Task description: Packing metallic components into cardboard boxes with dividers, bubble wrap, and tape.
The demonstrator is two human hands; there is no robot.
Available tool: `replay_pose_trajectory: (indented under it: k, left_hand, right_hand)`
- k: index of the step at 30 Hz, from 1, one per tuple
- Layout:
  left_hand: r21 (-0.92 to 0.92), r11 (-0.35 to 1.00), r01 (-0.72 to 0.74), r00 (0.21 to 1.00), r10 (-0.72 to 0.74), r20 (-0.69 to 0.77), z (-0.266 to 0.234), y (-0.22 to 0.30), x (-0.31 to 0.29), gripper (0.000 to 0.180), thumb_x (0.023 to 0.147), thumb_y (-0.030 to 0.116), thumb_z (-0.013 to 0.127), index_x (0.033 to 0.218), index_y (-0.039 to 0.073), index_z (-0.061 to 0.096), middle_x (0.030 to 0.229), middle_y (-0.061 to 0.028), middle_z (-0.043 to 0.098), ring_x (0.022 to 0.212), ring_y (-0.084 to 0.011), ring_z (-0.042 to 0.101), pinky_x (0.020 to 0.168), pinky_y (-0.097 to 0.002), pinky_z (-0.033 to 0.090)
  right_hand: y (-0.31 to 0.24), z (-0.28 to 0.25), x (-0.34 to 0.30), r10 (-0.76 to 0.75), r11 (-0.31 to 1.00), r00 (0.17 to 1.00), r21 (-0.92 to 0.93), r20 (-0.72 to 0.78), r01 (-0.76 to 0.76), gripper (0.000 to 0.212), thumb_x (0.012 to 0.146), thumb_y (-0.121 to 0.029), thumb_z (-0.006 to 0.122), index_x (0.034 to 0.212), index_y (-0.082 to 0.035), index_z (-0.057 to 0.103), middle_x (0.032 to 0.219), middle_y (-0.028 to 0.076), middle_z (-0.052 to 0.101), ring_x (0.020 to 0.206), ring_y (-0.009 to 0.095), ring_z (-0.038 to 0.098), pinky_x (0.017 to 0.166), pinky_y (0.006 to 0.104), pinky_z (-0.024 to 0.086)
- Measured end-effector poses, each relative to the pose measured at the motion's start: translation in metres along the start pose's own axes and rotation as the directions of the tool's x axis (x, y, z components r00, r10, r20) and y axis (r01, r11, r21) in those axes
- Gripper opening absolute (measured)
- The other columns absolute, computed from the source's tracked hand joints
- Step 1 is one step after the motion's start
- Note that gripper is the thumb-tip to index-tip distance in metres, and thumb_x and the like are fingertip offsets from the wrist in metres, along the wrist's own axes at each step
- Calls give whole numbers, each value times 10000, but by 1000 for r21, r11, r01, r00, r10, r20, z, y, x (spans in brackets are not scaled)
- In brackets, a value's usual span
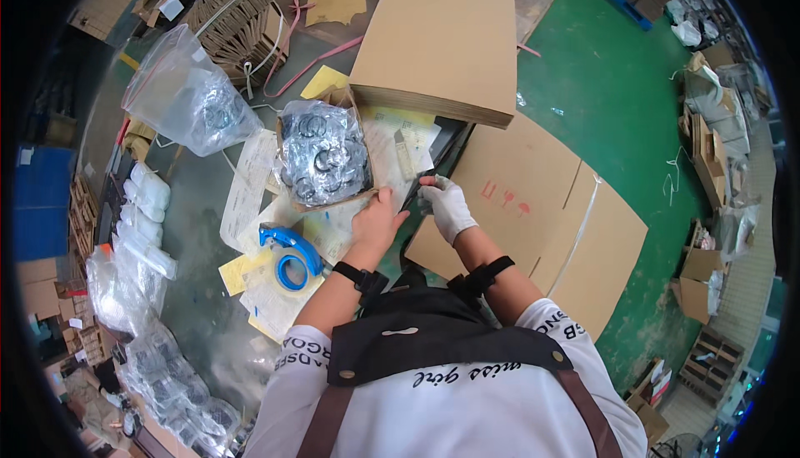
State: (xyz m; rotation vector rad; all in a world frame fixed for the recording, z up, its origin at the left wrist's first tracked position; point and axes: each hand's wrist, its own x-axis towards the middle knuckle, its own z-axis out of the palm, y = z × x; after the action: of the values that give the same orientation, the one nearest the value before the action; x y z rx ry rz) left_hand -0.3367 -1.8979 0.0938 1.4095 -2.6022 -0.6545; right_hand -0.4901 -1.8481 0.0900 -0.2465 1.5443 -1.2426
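Note:
My left hand [377, 218] is bare and lies flat on clear plastic sheets and papers [333, 229] at the table's edge, just below a small cardboard box [323, 156] filled with bagged dark metal rings. My right hand [446, 205] wears a white glove and pinches the edge of a thin sheet beside a dark tray [440, 145]. What its fingers grip is too small to name. A box cutter [405, 155] lies on papers just above the gloved hand.
A blue tape dispenser [287, 255] sits left of my left arm. A stack of flat cardboard [437, 41] lies behind, with flattened cartons [533, 208] on the green floor at right. Clear bags of parts [187, 95] and white bottles [146, 208] line the left.

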Motion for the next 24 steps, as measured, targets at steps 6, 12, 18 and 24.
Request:
replay_pose_trajectory:
  k: [6, 12, 18, 24]
  left_hand:
    - [104, 990, -91, 996, 88, 30, -6, -5, 10, 398, 859, 391, 602, 1058, 74, 465, 756, -163, 647, 668, -340, 655, 566, -441, 522]
    - [106, 988, -115, 993, 111, 35, -17, 14, 22, 306, 874, 323, 578, 1005, 54, 513, 638, -163, 633, 589, -350, 643, 537, -456, 515]
    - [131, 986, -100, 995, 96, 38, -10, 6, 31, 219, 880, 277, 564, 921, 62, 544, 670, -170, 642, 603, -353, 641, 547, -460, 513]
    - [165, 970, -178, 984, 180, 4, -19, 8, 28, 173, 886, 242, 550, 852, 72, 551, 655, -162, 634, 583, -347, 636, 532, -453, 510]
  right_hand:
    - [19, -1, 19, -94, 995, 989, 6, -111, 95, 109, 813, -75, 600, 916, -45, 587, 756, 12, 581, 672, 94, 534, 573, 255, 430]
    - [4, 6, 12, -3, 973, 996, 228, -87, 23, 83, 817, -78, 606, 893, -47, 591, 748, -4, 560, 686, 111, 545, 634, 250, 460]
    - [-9, 22, 19, -450, 765, 873, -585, -186, 270, 314, 723, -121, 659, 1017, -39, 585, 938, 158, 581, 839, 326, 596, 746, 399, 483]
    - [-3, 33, 33, -481, 738, 790, -662, -381, 130, 310, 743, -141, 631, 1018, -39, 530, 972, 230, 501, 885, 412, 559, 792, 449, 465]
